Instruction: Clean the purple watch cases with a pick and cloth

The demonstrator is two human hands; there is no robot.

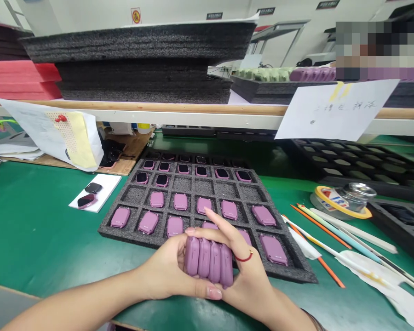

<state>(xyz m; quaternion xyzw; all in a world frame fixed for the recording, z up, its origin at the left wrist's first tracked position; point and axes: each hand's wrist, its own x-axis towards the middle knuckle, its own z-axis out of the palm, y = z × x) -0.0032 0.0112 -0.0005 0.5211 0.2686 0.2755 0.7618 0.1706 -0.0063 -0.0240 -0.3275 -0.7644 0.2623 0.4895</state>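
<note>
Between both palms I hold a row of several purple watch cases [209, 261], stood side by side on edge. My left hand [172, 271] closes round their left end, its thumb along the underside. Round the right end wraps my right hand [243, 262], its index finger stretched out over the tray. Just beyond lies a black foam tray [203, 186] with square pockets. Purple cases [158, 199] lie back-up in its nearer rows, and cases with dark screens [183, 168] fill pockets farther back. Some middle pockets are bare. My hands hide part of the nearest row.
Left of the tray, two small watch cases [87, 200] rest on a white pad [105, 188]. At right lie orange sticks [326, 227], a tape roll with a glass jar [341, 200], and more trays [362, 161]. A shelf [179, 112] with foam stacks [141, 64] crosses above.
</note>
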